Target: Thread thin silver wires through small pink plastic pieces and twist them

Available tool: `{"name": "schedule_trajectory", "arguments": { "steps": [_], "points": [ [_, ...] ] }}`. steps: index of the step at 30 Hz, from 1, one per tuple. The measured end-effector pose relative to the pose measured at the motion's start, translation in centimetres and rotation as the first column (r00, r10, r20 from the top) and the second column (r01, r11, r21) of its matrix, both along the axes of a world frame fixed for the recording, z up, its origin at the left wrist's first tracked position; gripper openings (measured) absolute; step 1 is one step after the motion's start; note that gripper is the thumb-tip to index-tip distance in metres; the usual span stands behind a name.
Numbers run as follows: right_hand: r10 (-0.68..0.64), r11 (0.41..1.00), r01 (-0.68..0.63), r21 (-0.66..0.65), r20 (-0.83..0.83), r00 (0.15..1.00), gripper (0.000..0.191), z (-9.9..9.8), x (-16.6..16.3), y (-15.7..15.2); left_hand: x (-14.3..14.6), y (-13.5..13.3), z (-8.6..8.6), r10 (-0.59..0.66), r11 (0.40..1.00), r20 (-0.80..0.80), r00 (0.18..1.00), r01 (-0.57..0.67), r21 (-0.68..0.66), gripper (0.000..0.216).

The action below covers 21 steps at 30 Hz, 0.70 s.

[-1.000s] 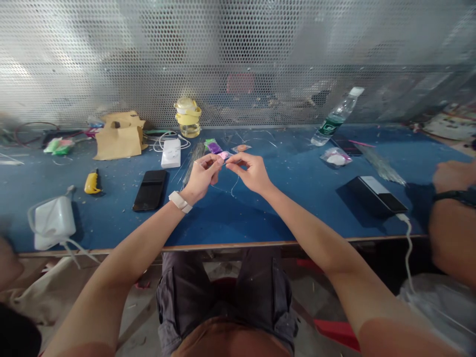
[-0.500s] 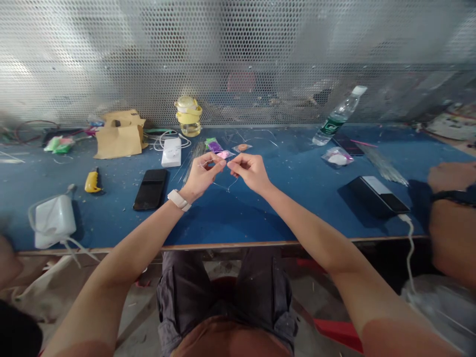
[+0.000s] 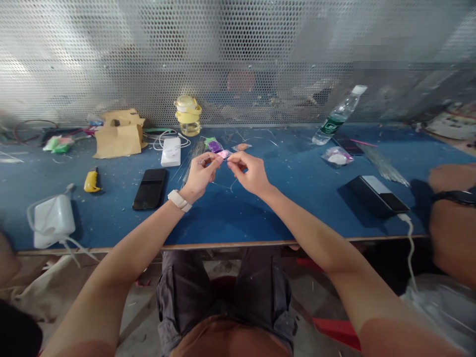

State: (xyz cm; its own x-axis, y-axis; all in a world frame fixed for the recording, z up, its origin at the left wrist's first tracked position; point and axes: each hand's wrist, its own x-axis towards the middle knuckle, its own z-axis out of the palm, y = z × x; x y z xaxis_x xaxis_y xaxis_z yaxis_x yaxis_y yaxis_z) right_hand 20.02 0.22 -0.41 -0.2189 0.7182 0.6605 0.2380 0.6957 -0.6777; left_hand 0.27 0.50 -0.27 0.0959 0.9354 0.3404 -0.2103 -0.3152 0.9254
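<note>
Thin wire (image 3: pixel 222 186) dips between left hand (image 3: pixel 200 174) and right hand (image 3: pixel 252 174), mid-counter (image 3: pixel 230 223). Both pinch it at fingertips, apparently. Probably light, springy, easily kinked; best held near its ends.

We see soft, middling light, with whitish glare streaking the perforated panel (image 3: pixel 193 59) at left. Shadow pools left of the black box (image 3: pixel 375 197) on the blue table (image 3: pixel 260 223). Edges stretch and soften, a blocky patch mars the upper right, and the thin strand (image 3: pixel 222 186) looks faint.
</note>
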Motion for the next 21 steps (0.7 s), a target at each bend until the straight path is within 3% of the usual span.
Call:
{"name": "schedule_trajectory", "arguments": {
  "steps": [4, 9, 12, 15, 21],
  "points": [
    [-0.122, 0.969, 0.095, 0.228, 0.104, 0.987, 0.029, -0.25, 0.55, 0.36, -0.02, -0.21, 0.16, -0.038, 0.999, 0.007, 0.999, 0.038, -0.036, 0.049],
    [-0.143, 0.944, 0.093, 0.316, 0.141, 0.980, 0.022, -0.54, 0.91, 0.97, -0.13, -0.06, -0.25, -0.025, 0.999, -0.067, 0.997, 0.028, 0.035, 0.047],
    [-0.112, 0.964, 0.086, 0.253, 0.091, 0.990, 0.017, -0.45, 0.76, 0.89, -0.34, 0.10, -0.35, 0.022, 0.988, -0.137, 0.990, -0.001, 0.157, 0.045],
    [-0.076, 0.992, 0.066, 0.109, 0.089, 0.993, 0.014, -0.16, 0.63, 0.74, -0.51, 0.10, -0.34, 0.082, 0.963, -0.215, 0.973, -0.022, 0.268, 0.039],
    [-0.006, 0.999, 0.012, -0.038, 0.166, 0.986, 0.007, 0.26, 0.68, 0.88, -0.50, 0.11, -0.50, 0.152, 0.930, -0.302, 0.941, -0.033, 0.366, 0.024]
  ]
}}
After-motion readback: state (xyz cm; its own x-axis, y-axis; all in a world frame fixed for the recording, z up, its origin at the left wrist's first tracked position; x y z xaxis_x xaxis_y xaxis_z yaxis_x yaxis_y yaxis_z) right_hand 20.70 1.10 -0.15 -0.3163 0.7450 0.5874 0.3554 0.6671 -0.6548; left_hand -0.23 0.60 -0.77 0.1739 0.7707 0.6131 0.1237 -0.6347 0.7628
